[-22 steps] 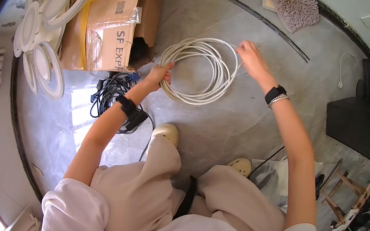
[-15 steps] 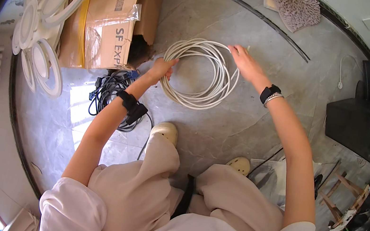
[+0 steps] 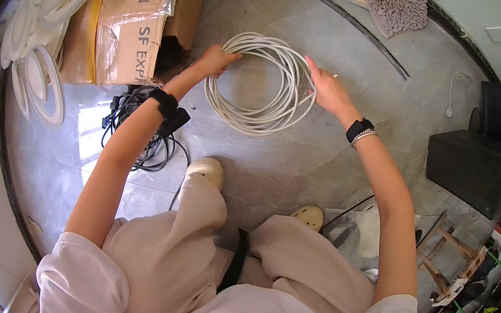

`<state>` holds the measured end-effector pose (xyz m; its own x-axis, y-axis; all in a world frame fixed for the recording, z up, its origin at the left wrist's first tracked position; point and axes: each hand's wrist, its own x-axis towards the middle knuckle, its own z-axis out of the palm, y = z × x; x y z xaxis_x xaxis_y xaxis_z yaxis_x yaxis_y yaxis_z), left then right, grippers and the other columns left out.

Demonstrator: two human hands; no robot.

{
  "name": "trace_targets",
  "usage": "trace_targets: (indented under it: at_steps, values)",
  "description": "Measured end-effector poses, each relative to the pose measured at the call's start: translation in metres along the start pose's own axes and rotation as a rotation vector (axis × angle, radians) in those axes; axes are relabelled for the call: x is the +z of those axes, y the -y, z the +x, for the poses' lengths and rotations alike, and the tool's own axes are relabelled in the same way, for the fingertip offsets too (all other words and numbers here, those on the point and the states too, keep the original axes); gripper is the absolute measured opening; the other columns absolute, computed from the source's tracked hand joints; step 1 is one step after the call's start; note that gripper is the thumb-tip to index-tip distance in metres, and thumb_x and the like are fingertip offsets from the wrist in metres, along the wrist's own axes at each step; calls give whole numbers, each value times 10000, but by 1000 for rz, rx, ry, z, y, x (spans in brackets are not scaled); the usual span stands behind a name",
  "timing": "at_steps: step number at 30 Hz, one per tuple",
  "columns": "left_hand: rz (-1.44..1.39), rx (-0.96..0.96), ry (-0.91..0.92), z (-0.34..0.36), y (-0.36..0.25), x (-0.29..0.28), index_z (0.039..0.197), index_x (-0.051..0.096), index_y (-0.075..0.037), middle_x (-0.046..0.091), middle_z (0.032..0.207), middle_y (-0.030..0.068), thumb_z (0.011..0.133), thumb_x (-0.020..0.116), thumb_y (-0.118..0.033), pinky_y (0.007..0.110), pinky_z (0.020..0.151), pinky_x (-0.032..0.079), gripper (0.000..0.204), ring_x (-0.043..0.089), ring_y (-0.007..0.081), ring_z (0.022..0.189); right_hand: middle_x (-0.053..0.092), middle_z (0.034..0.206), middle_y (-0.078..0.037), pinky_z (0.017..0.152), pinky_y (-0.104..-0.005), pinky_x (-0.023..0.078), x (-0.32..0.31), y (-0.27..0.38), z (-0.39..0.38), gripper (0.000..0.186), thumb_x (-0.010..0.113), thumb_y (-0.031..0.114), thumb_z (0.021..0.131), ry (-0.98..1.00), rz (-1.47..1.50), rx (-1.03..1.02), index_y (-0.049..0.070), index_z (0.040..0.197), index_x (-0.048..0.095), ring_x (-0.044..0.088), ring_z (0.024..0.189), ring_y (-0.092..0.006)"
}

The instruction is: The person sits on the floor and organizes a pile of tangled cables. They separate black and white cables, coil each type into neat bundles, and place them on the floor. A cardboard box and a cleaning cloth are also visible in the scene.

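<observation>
A round coil of off-white cable, wound in several loose loops, is held out in front of me above the grey floor. My left hand grips its upper left side, with the thumb along the top and the fingers curled underneath. On the opposite side my right hand is closed round the loops at the upper right. Some of its fingers are hidden behind the cable and the hand itself. A tangle of black cables lies on the floor beyond my left forearm.
An open cardboard box with yellow tape stands at the left, beside a white lamp of rings. A long dark strip and a shaggy mat lie at the back. A black box and a rack stand right.
My left hand has moved farther up the coil's left side. My right hand has slid slightly down its right side. The whole view has shifted a little.
</observation>
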<state>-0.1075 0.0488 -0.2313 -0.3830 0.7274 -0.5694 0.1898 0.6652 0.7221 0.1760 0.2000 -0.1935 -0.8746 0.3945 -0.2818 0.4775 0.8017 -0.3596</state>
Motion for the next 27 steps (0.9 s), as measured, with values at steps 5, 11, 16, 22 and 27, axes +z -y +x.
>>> trace_targets:
  at_steps: [5, 11, 16, 22, 27]
  values:
    - [99, 6, -54, -7, 3, 16, 712, 594, 25, 541, 536, 113, 762, 670, -344, 331, 412, 422, 380, 520, 184, 412, 586, 890, -160, 691, -415, 463, 6, 6, -11, 873, 677, 84, 698, 117, 111, 38, 103, 1399, 157, 576, 826, -329]
    - [252, 176, -104, -15, -13, 20, 854, 626, 21, 579, 643, 150, 773, 646, -333, 360, 538, 440, 363, 567, 245, 552, 532, 1005, -159, 836, -377, 437, 3, 1, -35, 950, 730, 109, 640, -16, 107, -178, 65, 1396, 157, 524, 966, -320]
    - [251, 296, -112, -5, -20, 25, 895, 614, -9, 497, 518, 58, 791, 633, -305, 306, 378, 386, 315, 481, 151, 413, 488, 1098, -130, 903, -358, 404, -18, -2, -50, 824, 732, 135, 656, -104, -96, -297, 67, 1342, 280, 461, 1076, -298]
    - [237, 297, -93, 0, -14, 26, 916, 615, -26, 500, 526, 60, 804, 619, -296, 309, 365, 394, 292, 475, 148, 398, 510, 973, -112, 750, -358, 451, 4, -7, -62, 469, 726, 150, 684, -272, 128, -25, 56, 1060, 462, 531, 889, -274]
    - [196, 334, -96, -2, -12, 26, 896, 612, -24, 490, 515, 60, 803, 621, -308, 309, 354, 388, 299, 473, 148, 384, 544, 726, -95, 575, -329, 450, 37, -11, -74, 256, 693, 160, 739, -328, 449, 193, 41, 837, 488, 544, 641, -211]
